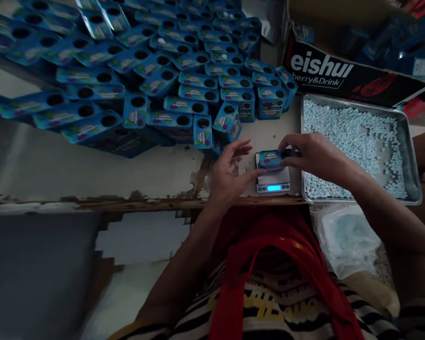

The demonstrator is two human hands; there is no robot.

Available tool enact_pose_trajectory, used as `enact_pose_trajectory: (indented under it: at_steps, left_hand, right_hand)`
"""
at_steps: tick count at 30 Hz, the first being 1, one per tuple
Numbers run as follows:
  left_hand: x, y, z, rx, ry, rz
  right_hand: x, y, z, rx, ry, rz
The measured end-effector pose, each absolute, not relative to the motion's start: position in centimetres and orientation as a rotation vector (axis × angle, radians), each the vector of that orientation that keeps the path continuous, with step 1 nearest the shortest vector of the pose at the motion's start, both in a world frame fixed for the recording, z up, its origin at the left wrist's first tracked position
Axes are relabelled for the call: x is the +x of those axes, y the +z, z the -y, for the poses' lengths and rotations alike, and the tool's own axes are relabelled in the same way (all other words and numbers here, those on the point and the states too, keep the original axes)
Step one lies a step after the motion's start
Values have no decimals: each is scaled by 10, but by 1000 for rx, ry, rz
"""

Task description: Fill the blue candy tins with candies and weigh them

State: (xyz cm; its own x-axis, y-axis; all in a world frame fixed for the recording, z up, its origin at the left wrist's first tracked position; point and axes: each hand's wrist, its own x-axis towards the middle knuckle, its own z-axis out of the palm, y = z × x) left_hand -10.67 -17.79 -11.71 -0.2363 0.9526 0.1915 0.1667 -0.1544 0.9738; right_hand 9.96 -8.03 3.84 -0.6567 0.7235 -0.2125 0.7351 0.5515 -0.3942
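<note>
One small blue printed box (270, 158) on flat silver-white digital scale (278, 178) | right hand (313, 151) pinches its end, left hand (231, 166) loosely spread | stray hand pressure could skew the reading imo

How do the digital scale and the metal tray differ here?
The scale is small, while the metal tray is far larger. The scale bears a blue box; the tray holds loose pale pellets. The scale shows a lit display; the tray has raised walls instead. Both sit side by side.
</note>
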Motion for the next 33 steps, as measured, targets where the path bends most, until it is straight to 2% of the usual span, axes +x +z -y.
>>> enact_pose_trajectory:
  at_steps: [5, 9, 12, 15, 18, 21, 24, 28, 33]
  left_hand:
    - [-122, -120, 190, 1360, 1502, -1429]
    - [-126, -117, 196, 1346, 1491, -1455]
    - [-131, -109, 204, 1315, 1461, -1501]
    - [-139, -101, 215, 1282, 1471, -1530]
    - [-147, -98, 226, 1264, 1480, -1580]
    - [-148, -98, 232, 1261, 1468, -1601]
    - [-139, -100, 230, 1277, 1456, -1608]
    - [-127, -100, 225, 1299, 1466, -1624]
    - [-126, -95, 219, 1388, 1427, -1656]
  right_hand:
    - [87, 52, 83, 1230, -513, -2650]
    - [88, 58, 80, 1311, -613, -2686]
    - [104, 59, 76, 1487, -914, -2686]
    - [140, 48, 69, 1819, -1360, -2538]
    - [188, 22, 60, 2248, -1757, -2169]
    - [224, -6, 55, 2490, -1919, -1706]
    - [231, -15, 53, 2422, -2006, -1583]
    - [202, 0, 56, 2080, -2095, -1935]
    - [159, 24, 63, 1732, -1953, -2311]
